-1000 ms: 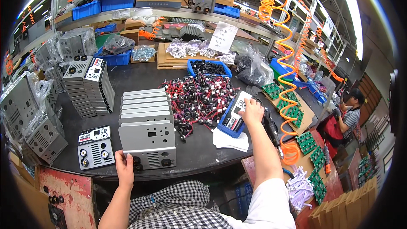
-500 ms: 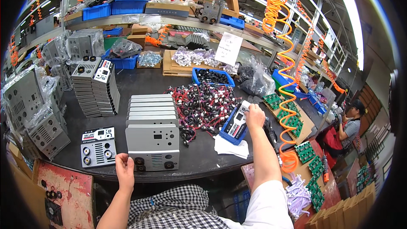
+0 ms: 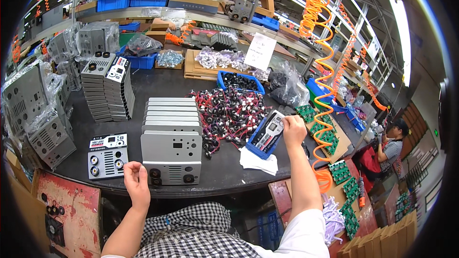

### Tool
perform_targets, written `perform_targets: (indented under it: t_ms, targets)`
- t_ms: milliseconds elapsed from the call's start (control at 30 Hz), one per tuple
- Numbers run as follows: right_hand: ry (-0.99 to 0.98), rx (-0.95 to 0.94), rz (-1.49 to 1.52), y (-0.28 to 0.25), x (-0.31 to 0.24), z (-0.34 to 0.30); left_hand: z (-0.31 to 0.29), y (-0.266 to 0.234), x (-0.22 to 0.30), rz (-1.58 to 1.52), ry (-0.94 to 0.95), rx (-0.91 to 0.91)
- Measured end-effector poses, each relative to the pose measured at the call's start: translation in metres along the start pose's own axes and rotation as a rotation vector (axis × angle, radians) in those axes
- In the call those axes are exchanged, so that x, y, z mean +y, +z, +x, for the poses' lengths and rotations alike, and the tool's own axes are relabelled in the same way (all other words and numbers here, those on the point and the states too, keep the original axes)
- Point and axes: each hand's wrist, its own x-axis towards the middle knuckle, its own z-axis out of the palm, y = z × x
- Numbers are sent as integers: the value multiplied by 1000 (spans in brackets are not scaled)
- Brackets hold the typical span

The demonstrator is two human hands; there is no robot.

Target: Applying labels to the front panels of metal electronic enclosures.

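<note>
Plain white, creased fabric forms the right sleeve [image 3: 303,234] at five o'clock, leaving the forearm bare. Black-and-white checked cloth [image 3: 191,243] spreads across the lap around six o'clock, its small squares bending along folds; a tiny blue spot [image 3: 167,221] shows toward seven. The left hand [image 3: 137,181] and right hand [image 3: 294,131] are bare.

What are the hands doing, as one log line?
left hand: beside grey metal panels, apparently empty; right hand: at edge of black-and-white rectangular labels in blue plastic tray; left of tray: red-wired black parts
</note>
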Motion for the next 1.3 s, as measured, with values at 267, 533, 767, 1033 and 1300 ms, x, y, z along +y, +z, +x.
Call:
perform_targets:
  t_ms: [267,533,767,1033,1300]
  targets:
    - [194,-115,643,-64,-117,-46,-9,19,57,-40,174,-265]
    - [412,-534,1832,-123,-258,-121,-35,52,92,-91,329,-741]
    - [367,-640,1729,-107,-267,-117,-40,34,93,-221,-53,-770]
    - [568,-800,1963,-103,-261,-124,-45,35,90,-174,-21,-791]
    - [653,-876,1992,-103,-262,-118,-47,33,90,-224,-127,-786]
